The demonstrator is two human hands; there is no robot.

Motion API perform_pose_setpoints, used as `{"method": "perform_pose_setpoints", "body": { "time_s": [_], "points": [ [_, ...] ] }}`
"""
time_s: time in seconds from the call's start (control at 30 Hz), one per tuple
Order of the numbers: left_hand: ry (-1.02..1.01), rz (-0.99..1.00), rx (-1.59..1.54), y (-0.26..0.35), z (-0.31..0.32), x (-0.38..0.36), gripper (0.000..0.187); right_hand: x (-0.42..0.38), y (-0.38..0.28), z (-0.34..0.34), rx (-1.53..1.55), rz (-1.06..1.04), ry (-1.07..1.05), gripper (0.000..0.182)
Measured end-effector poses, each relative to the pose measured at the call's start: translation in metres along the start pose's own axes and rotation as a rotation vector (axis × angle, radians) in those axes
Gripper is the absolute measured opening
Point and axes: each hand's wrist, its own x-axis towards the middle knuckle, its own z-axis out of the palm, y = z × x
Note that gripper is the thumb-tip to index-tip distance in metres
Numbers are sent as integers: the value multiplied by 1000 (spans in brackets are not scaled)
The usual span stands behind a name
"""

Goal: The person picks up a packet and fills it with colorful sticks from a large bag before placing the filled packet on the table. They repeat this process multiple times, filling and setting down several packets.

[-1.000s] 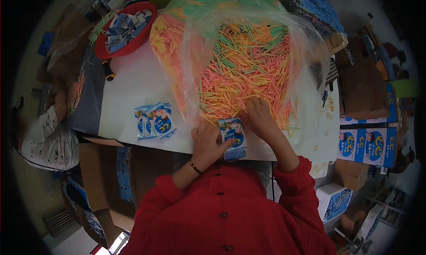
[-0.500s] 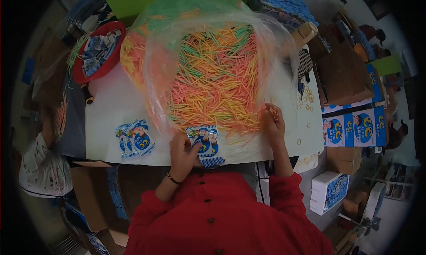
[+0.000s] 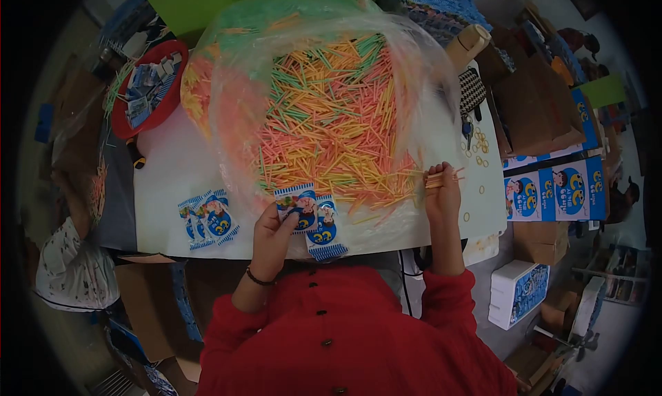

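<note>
My left hand (image 3: 271, 236) is closed, thumb on top, on a blue-and-white printed packet (image 3: 296, 201) lifted above the table's front edge. Partly beneath it, another such packet (image 3: 326, 236) lies on the table. In the curled fingers of my right hand (image 3: 443, 197) is a small bundle of thin coloured sticks (image 3: 436, 181), its ends poking out on both sides. Between and beyond the hands, a large clear plastic bag (image 3: 238, 137) lies open, with a heap of pink, yellow, orange and green sticks (image 3: 331, 113) spilling toward me.
Several packets (image 3: 209, 220) overlap on the white table (image 3: 162, 182) at left. A red basin (image 3: 181, 86) of packets stands behind them. Rubber bands (image 3: 480, 148), keys (image 3: 468, 128) and a checkered pouch (image 3: 473, 91) lie at right. Another person's sleeve (image 3: 76, 268) shows at far left.
My left hand has raised one packet off the other and shifted it slightly left. My right hand has turned, so the stick bundle now lies sideways, a little farther from the heap.
</note>
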Motion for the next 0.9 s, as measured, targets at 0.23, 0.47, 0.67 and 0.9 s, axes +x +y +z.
{"method": "perform_pose_setpoints", "body": {
  "time_s": [0.23,0.47,0.67,0.9],
  "points": [
    [-33,-87,-168,-14,-7,20,20,-28,-3,32,-26,-93,-18,19],
    [-35,-155,-293,-15,-7,20,19,-36,3,18,-748,-381,-90,18],
    [-216,-117,-65,-3,-2,13,20,-86,-9,97,24,1,-554,16],
    [-250,-127,-193,-5,-8,8,22,-123,22,121,-379,94,-738,14]
  ]
}}
